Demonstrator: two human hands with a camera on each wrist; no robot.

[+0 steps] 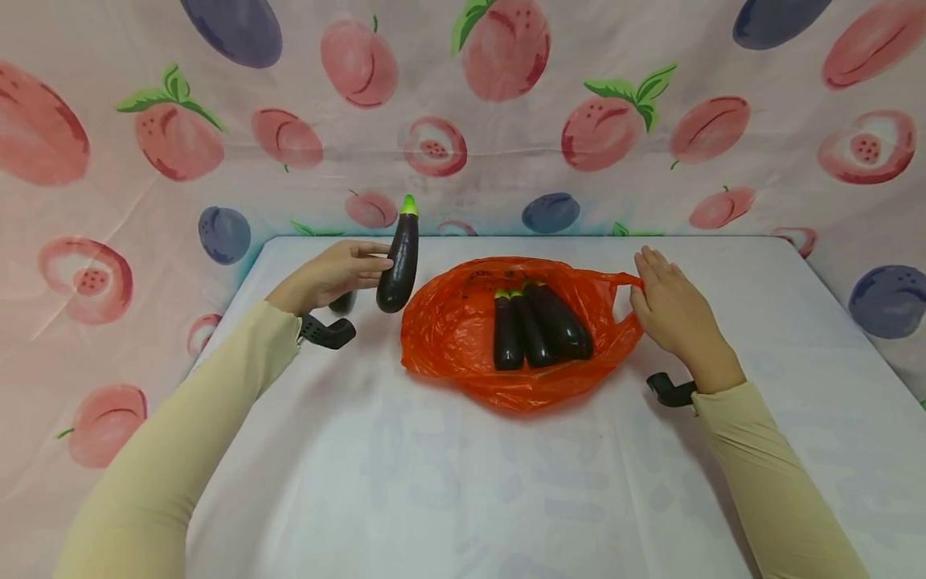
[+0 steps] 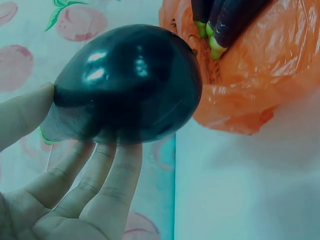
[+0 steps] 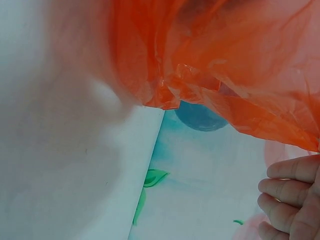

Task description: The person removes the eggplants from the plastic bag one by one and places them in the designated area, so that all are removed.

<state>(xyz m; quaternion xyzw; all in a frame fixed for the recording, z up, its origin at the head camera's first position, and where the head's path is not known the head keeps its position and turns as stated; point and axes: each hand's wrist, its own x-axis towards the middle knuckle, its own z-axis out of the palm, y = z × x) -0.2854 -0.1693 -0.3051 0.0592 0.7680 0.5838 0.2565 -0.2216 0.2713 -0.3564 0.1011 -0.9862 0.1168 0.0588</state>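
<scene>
In the head view my left hand holds an eggplant upright in the air, green stem end up, left of a red plastic bag. The left wrist view shows the thumb on one side of the eggplant and straight fingers on the other. Three eggplants lie side by side in the open bag. At the bag's right, my right hand holds its stretched handle between thumb and forefinger, the other fingers straight. The right wrist view shows those fingertips beside the bag.
Another eggplant lies on the white table, partly hidden behind my left hand. A fruit-patterned cloth hangs behind the table's back edge. Black wrist mounts stick out from both wrists.
</scene>
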